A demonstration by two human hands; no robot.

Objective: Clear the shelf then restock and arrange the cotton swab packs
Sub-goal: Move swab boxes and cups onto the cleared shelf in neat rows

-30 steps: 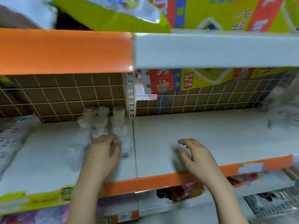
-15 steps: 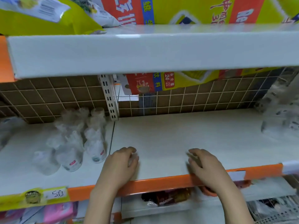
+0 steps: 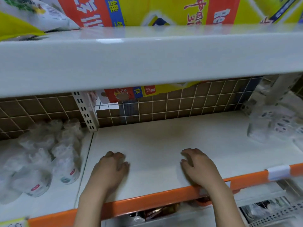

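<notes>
Middle shelf (image 3: 164,141) bay bare; cotton swab packs (image 3: 49,154) heaped in the bay just left, more packs (image 3: 275,126) at far right; likely step: fetch packs, set them upright in rows from the back; left hand (image 3: 109,169) and right hand (image 3: 200,167) loosely curled, holding nothing, resting on the shelf near its front edge.

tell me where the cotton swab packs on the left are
In the head view they sit clustered on the left shelf panel, left of the left hand, cotton swab packs below the slotted upright.
</notes>
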